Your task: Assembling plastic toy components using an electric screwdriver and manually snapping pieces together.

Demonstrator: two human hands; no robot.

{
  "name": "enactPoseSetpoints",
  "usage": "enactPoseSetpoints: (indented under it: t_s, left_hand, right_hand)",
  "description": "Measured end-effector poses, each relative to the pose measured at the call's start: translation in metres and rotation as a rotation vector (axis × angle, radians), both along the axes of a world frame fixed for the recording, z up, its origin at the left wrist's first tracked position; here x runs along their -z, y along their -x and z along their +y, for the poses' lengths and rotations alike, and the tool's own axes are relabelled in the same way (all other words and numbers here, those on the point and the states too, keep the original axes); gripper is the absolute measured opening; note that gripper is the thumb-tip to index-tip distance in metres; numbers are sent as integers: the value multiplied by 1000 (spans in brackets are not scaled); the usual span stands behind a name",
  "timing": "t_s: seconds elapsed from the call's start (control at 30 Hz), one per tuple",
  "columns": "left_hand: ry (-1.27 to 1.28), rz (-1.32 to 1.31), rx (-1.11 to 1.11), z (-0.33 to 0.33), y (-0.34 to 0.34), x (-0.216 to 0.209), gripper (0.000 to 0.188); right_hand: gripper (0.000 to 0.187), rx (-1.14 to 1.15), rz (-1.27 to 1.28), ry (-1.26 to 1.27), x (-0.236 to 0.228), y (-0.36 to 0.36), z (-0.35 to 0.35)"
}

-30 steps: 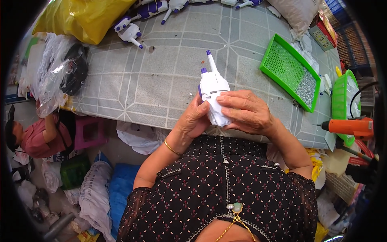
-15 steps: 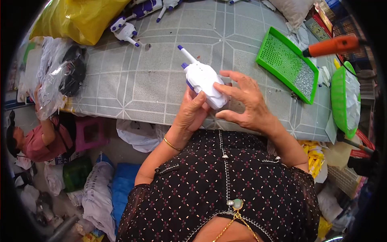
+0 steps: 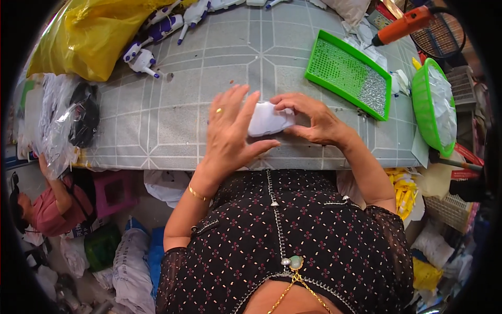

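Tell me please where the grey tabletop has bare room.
Between the white-purple plastic devices and green perforated plastic tray; also between the left hand and black bundle. Crowded: around the yellow plastic bag and the white plastic casing at the right hand.

A: White casing?
B: Plastic by look; smooth, satin.
A: Tray?
B: Green plastic, slight gloss. Small pieces in it: shiny metal.
A: Yellow bag?
B: Thin plastic film, creased, glossy.
A: Table cover?
B: Mostly matt, material uncertain.
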State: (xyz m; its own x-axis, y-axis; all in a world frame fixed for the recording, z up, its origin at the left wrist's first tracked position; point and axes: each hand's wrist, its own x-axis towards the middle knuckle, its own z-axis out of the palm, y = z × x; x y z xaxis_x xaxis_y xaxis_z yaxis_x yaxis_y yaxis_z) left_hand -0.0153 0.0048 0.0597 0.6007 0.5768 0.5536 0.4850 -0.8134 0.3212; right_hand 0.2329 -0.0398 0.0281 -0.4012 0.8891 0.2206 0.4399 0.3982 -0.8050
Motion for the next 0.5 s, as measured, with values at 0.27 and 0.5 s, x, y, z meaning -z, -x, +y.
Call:
enactPoseSetpoints:
  t_s: [0.27, 0.5]
  left_hand:
    - [213, -30, 121, 7, -23, 37, 70]
    - [221, 88, 115, -1, -19, 39, 66]
  right_hand:
    - [56, 431, -151, -302, 18, 15, -25]
    - [35, 409, -184, -544, -21, 6, -38]
